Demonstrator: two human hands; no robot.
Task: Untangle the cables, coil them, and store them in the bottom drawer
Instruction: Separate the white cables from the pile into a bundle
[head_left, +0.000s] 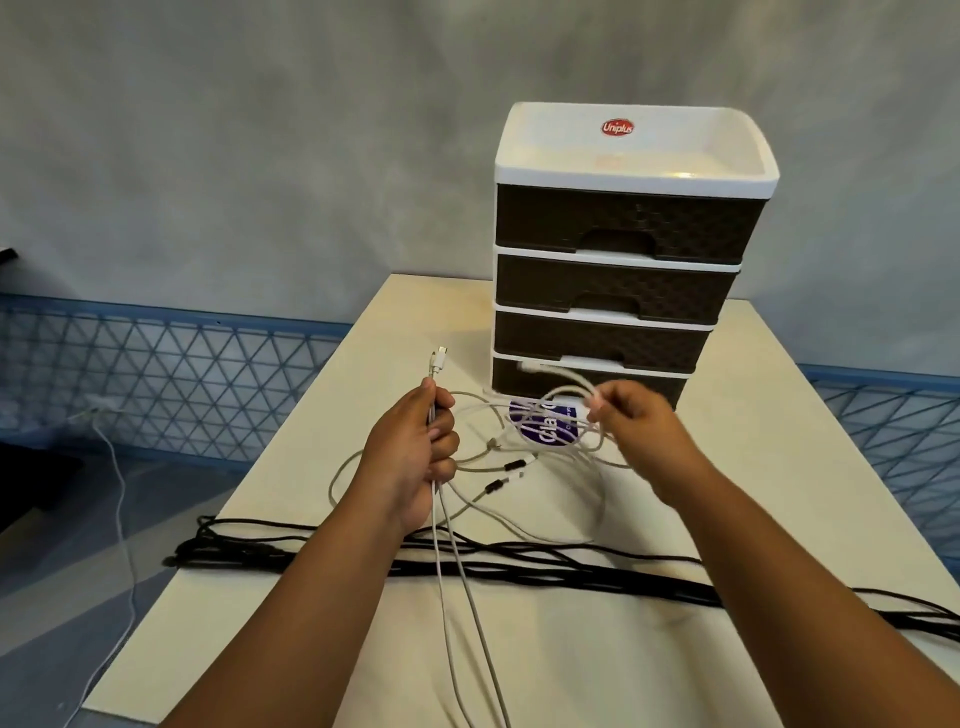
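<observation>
Head view: both hands (415, 452) (639, 431) grip white cables (545, 467) mid-table (779, 467).

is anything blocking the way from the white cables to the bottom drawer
Yes. The bottom drawer is closed, so it must be pulled open first. The white cables are also looped together between the left hand and right hand. A purple sticker lies flat before the drawer.
</observation>
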